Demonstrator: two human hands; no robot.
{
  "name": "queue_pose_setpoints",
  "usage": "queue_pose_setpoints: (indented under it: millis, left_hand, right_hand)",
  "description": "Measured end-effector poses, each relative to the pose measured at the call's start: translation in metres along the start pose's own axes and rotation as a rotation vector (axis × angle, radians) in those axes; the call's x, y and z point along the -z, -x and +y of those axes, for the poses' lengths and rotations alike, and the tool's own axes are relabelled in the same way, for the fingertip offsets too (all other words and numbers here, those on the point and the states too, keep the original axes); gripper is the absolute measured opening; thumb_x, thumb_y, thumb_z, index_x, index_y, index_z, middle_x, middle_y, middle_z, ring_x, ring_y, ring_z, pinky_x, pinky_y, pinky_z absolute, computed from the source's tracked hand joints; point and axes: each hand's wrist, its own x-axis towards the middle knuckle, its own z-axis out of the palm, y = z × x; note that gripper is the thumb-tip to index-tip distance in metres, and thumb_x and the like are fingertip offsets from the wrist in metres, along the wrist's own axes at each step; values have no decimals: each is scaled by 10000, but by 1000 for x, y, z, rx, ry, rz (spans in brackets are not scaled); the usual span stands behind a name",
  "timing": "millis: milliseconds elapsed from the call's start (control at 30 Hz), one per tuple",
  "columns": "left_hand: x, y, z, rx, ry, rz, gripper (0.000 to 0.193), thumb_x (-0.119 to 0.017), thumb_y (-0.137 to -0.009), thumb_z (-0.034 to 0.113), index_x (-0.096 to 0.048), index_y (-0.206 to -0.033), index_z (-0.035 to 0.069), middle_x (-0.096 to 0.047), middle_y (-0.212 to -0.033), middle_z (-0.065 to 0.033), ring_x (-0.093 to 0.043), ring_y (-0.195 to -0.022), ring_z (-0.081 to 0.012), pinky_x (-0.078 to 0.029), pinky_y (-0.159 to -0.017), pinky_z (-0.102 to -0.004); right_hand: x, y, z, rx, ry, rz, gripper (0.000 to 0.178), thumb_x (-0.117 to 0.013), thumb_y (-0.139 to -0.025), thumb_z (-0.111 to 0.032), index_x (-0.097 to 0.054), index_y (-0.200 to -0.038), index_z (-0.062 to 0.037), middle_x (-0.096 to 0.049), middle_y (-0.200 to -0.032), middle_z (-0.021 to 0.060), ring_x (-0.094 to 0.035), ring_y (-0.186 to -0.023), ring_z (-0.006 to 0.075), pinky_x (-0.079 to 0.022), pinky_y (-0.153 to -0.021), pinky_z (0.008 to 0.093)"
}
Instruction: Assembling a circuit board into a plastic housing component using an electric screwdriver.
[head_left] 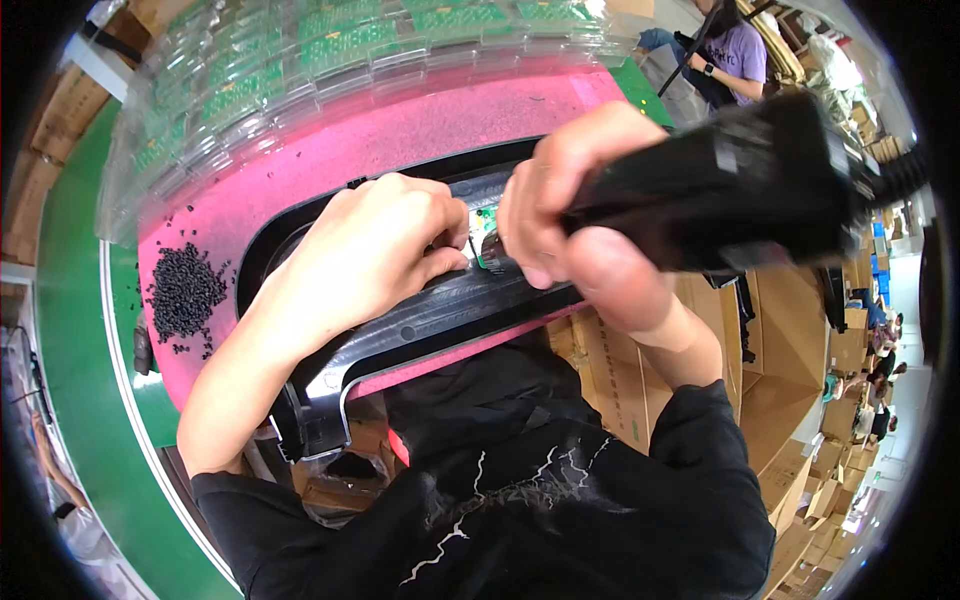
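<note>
A black shirt (590, 530) takes up the lower middle of the frame, worn by the person at work. Clear plastic trays (350, 40) bearing green circuit boards spread across the upper left and top. Below them, a pink mat (400, 120) runs from the left to the upper centre, and cardboard boxes (620, 380) stand to the lower right. A green surface (75, 300) curves down the left side.

In the centre, a long black plastic housing (440, 325) lies on the mat, its lower left end jutting past the mat's near edge. A thick black handheld tool (720, 180), slightly blurred, fills the right of centre, with a ribbed cable (900, 175) at its far end. The right hand (590, 220) is wrapped around the tool's narrower end, over the housing. The left hand (385, 235) is bent over the middle of the housing, fingers curled and thumb close to them; whether they pinch anything cannot be told.

Left of the housing sits a pile of small black pieces (185, 292). Smallest is a green and white circuit board (486, 222), partly visible inside the housing between the two hands.
</note>
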Motion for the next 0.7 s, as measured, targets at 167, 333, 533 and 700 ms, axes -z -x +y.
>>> queue_pose_setpoints:
  millis: [167, 333, 533, 700]
  left_hand:
    - [3, -9, 0, -104, 174, 64, 145, -722, -805, 59, -660, -916, -10, -660, -858, -141, -656, -805, -335, -524, -705, -392]
    - [2, -10, 0, -166, 336, 110, 147, -731, -804, -14, -680, -942, -23, -662, -852, -115, -641, -742, -240, -504, -654, -321]
    - [9, -11, 8, -97, 393, 67, 200, -776, -786, 79, -676, -937, -7, -689, -876, -102, -685, -789, -260, -541, -686, -343]
    - [2, -11, 8, -13, 272, 76, 274, -769, -796, 79, -665, -1040, 11, -661, -909, -73, -606, -742, -179, -480, -624, -296]
  right_hand:
    - [12, 8, -17, 0, 99, 62, 431, -591, -964, -497, -492, -1150, -121, -550, -758, -30, -549, -602, 105, -446, -673, 296]
    - [40, -8, -5, 307, -176, -312, 453, -576, -947, -503, -488, -1178, -123, -552, -793, -27, -547, -636, 106, -447, -713, 296]
    - [24, 8, -7, 363, -243, -21, 436, -582, -951, -476, -510, -1178, -111, -561, -800, -37, -551, -651, 96, -442, -712, 289]
    - [47, 11, -18, 60, -2, 65, 370, -583, -948, -411, -513, -1108, -84, -537, -733, -22, -525, -573, 110, -435, -657, 299]
